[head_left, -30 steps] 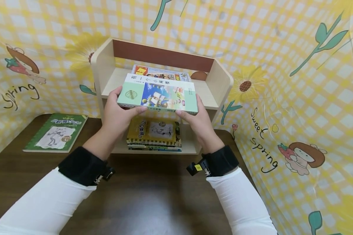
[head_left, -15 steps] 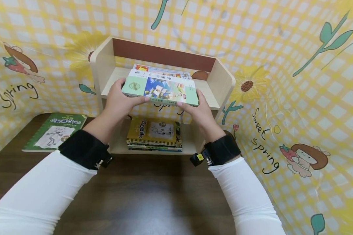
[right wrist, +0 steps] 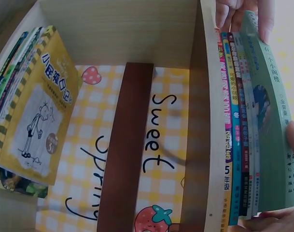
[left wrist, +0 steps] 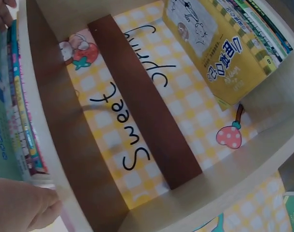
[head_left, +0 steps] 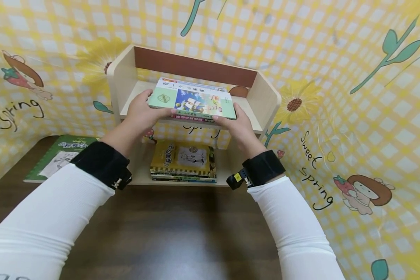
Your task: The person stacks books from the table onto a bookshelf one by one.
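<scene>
A green-and-white book point(head_left: 196, 103) with a blue picture on its cover lies flat between both hands, right on top of a stack of books point(right wrist: 236, 130) on the upper shelf. My left hand point(head_left: 140, 113) grips its left end, thumb along the front spine and fingers at the side. At the right end my right hand point(head_left: 237, 123) holds it likewise, thumb on the spine. Fingers under the book are partly hidden. In the right wrist view, the green book point(right wrist: 274, 140) sits against the thinner, colourful spines.
The wooden bookshelf point(head_left: 269, 103) has high side panels beside both hands. On its lower shelf lies a book stack topped by a yellow book point(head_left: 180, 157). A green book point(head_left: 61, 153) lies on the dark table point(head_left: 182, 229) at left, partly behind the left forearm.
Both hands have moved the green-and-white book away from me and down onto the upper-shelf stack. A pink spine now shows beneath it. The left forearm covers more of the green book on the table.
</scene>
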Demonstrator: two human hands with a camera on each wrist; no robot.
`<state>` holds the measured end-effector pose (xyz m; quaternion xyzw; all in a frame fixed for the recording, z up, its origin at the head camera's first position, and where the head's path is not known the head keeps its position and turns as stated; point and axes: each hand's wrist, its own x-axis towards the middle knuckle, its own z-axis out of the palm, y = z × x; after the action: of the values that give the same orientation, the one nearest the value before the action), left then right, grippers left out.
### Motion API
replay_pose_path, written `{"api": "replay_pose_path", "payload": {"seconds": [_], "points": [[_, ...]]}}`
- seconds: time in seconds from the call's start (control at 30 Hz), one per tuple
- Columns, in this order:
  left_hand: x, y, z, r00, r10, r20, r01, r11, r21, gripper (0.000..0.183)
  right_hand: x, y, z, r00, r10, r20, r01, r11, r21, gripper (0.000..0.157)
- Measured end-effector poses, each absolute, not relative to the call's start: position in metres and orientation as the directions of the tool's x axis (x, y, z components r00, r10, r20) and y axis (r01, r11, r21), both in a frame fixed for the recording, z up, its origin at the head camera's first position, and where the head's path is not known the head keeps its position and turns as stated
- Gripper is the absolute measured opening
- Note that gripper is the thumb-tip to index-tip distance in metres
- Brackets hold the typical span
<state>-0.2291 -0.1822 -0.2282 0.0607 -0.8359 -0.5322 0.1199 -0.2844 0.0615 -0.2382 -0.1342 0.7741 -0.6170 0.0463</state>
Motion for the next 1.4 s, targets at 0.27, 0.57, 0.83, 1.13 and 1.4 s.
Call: {"api": "replay_pose_path", "payload": {"seconds": [0.27, 0.57, 0.83, 1.13, 1.4], "points": [[-0.238, -0.188, -0.234, -0.97, -0.207, 0.124, 0.027, 0.42, 0.907, 0.083, -0.292, 0.054, -0.237, -0.973, -0.222, 0.071, -0.126, 0.242, -0.962, 0.088], [-0.248, -0.187, -0.231, -0.971, -0.204, 0.125, 0.012, 0.479, 0.878, 0.085, -0.3, 0.052, -0.237, -0.977, -0.208, 0.046, -0.109, 0.302, -0.947, 0.087], [-0.255, -0.189, -0.229, -0.97, -0.217, 0.113, -0.012, 0.502, 0.865, 0.083, -0.306, 0.049, -0.237, -0.976, -0.21, 0.05, -0.12, 0.335, -0.935, 0.088], [-0.26, -0.186, -0.228, -0.964, -0.234, 0.124, -0.013, 0.508, 0.861, 0.075, -0.313, 0.046, -0.235, -0.984, -0.169, 0.058, -0.12, 0.386, -0.915, 0.085], [-0.263, -0.186, -0.231, -0.964, -0.222, 0.146, 0.004, 0.538, 0.843, 0.077, -0.316, 0.044, -0.243, -0.971, -0.173, 0.165, -0.222, 0.39, -0.894, 0.073]]}}
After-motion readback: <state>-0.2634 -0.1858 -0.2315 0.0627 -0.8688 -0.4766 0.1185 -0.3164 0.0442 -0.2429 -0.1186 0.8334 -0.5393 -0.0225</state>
